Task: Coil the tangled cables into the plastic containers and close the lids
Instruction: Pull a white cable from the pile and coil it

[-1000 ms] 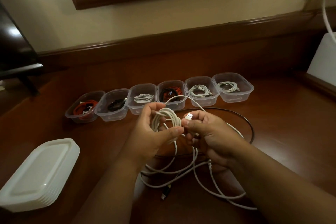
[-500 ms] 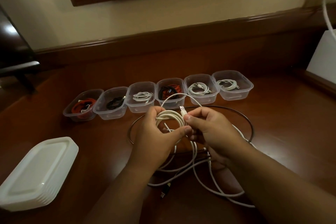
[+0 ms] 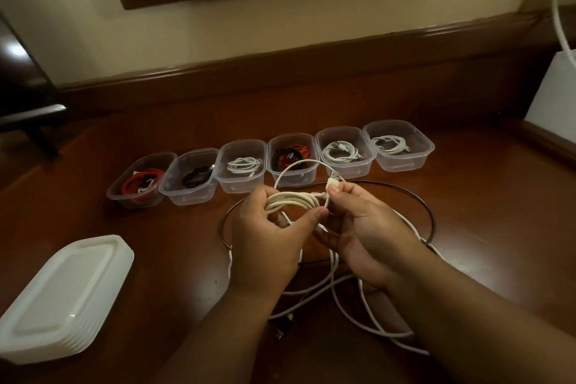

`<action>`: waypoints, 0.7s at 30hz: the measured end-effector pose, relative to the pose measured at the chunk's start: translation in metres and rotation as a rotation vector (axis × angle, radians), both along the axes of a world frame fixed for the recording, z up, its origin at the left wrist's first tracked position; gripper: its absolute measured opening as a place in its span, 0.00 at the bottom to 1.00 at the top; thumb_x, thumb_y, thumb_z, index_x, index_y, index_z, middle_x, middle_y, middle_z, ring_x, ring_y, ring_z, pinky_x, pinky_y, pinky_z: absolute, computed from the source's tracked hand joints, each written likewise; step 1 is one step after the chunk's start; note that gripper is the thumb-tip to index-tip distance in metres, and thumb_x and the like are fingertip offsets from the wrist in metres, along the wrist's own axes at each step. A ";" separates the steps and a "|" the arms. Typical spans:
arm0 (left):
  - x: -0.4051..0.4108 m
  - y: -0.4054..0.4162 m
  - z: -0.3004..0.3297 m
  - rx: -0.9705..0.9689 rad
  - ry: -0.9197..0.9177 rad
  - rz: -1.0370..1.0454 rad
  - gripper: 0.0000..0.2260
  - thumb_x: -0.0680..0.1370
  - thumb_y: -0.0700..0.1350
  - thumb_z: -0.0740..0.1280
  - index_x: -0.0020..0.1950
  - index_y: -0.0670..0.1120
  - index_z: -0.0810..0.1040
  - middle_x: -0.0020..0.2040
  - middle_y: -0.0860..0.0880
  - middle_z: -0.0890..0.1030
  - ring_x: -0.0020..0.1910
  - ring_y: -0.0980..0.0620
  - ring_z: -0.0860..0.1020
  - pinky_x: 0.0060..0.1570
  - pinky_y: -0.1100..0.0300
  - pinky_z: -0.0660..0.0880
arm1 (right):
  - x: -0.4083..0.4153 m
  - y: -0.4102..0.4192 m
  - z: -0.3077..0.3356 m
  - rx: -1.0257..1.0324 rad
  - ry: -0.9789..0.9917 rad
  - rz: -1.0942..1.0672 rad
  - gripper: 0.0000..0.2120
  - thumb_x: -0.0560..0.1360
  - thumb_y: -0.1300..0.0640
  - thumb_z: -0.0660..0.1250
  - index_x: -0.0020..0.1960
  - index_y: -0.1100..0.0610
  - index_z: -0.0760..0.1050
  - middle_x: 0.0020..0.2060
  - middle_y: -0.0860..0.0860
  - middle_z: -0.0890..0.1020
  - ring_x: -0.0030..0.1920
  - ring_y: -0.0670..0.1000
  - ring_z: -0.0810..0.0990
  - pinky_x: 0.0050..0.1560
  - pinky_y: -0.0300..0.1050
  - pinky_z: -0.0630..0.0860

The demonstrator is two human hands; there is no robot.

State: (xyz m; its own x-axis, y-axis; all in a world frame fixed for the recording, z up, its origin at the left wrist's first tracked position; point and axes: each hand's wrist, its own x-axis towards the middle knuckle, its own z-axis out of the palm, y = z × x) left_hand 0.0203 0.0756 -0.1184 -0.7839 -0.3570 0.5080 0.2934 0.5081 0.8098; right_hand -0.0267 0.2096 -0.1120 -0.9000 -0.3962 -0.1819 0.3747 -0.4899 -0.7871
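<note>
My left hand point(image 3: 268, 234) grips a coil of white cable point(image 3: 293, 201) above the wooden table point(image 3: 156, 221). My right hand point(image 3: 364, 224) pinches the same cable just below its USB plug point(image 3: 334, 179), which points up. A loop of it arcs up between the hands. More loose white cable point(image 3: 352, 302) and a thin black cable point(image 3: 414, 196) lie tangled on the table under my hands. Several clear plastic containers point(image 3: 399, 146) stand in a row behind, lids off, each with a coiled cable inside.
A stack of white lids point(image 3: 59, 296) lies at the front left. A white box point(image 3: 554, 93) stands at the right edge against the raised wooden ledge. A dark chair point(image 3: 21, 97) is at the far left. A small black plug point(image 3: 283, 326) lies near my left forearm.
Both hands moved slightly away from me toward the containers. The right hand turned the USB plug upward and brought it beside the coil, which now lies flatter in the left hand.
</note>
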 end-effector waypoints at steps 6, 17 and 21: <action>0.000 0.010 -0.005 -0.022 0.122 0.041 0.18 0.66 0.55 0.79 0.42 0.49 0.73 0.37 0.50 0.77 0.33 0.55 0.77 0.30 0.68 0.72 | 0.009 -0.005 0.000 -0.046 -0.218 0.014 0.20 0.82 0.50 0.57 0.61 0.65 0.76 0.56 0.62 0.83 0.60 0.63 0.81 0.64 0.55 0.74; -0.001 0.005 -0.009 -0.154 0.180 -0.027 0.17 0.68 0.59 0.74 0.46 0.53 0.72 0.41 0.50 0.77 0.38 0.52 0.78 0.35 0.57 0.77 | 0.006 0.003 0.010 0.217 -0.036 0.061 0.08 0.79 0.56 0.65 0.48 0.57 0.81 0.41 0.55 0.85 0.46 0.54 0.82 0.48 0.50 0.78; -0.002 0.006 -0.008 -0.116 0.115 -0.059 0.19 0.67 0.59 0.75 0.50 0.51 0.74 0.47 0.50 0.78 0.44 0.53 0.80 0.39 0.60 0.79 | 0.004 0.004 0.015 0.505 0.224 -0.013 0.11 0.80 0.59 0.64 0.41 0.53 0.83 0.41 0.55 0.85 0.48 0.58 0.83 0.56 0.59 0.80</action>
